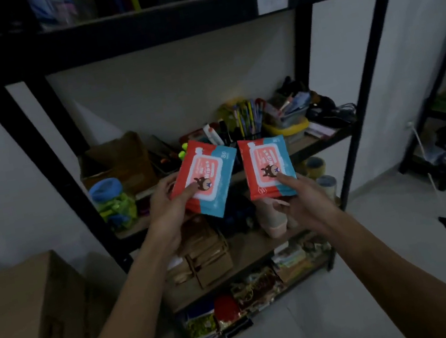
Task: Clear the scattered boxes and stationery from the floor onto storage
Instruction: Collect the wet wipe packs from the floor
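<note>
Glossy plastic wipe packs (205, 177), matt black shelf frame (39, 120)

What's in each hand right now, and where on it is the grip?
Each hand holds a wipes pack by its near end, thumb on top: left hand the left pack, right hand the right pack.

Two wipe packs (205, 177) (268, 167) side by side before shelf unit (134, 33), carton (27, 313) left
</note>
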`<state>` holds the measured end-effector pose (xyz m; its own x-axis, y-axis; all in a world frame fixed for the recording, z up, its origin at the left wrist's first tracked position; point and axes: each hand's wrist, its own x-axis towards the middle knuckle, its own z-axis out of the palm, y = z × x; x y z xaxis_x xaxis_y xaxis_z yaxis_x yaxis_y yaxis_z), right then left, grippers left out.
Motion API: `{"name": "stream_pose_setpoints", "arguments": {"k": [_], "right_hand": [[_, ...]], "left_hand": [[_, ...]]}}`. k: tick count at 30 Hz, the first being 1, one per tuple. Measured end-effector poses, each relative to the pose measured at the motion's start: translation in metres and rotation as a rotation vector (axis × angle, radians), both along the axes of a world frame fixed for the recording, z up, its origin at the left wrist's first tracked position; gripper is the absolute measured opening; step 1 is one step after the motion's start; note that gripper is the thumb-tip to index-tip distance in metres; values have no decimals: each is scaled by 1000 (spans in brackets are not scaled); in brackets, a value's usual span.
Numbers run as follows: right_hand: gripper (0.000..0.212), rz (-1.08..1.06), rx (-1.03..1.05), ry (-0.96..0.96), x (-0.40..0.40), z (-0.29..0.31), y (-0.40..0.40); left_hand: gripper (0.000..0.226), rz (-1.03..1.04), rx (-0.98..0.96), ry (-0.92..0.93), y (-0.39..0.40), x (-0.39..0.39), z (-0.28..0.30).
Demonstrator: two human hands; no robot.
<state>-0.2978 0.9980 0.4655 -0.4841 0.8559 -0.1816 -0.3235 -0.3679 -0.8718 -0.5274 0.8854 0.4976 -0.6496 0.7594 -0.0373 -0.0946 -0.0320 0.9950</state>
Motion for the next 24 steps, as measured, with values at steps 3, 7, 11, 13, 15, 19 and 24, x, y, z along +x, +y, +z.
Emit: {"name": "stream_pose_setpoints", "arguments": {"k": [3,7,11,13,15,19,24], "right_hand": [[29,30,59,-9,-25,23,45],[30,21,195,-62,-51,47,91],[24,-28,358,-113,-77,72,136],[21,-61,410,-124,-87,85,154],[25,-86,437,-126,-97,96,172],[29,-135,472,-108,-113,116,207],[10,-215,504,-118,-119,129,238]], "left_hand": [[41,111,20,24,42,-32,13],[24,182,27,54,86,-70,31],[23,210,124,12,131,-104,58],[26,222,135,25,152,-118,68],[21,216,98,94,173,-131,75],[25,217,91,87,216,-154,84],[20,162,69,98,255,-184,75]]}}
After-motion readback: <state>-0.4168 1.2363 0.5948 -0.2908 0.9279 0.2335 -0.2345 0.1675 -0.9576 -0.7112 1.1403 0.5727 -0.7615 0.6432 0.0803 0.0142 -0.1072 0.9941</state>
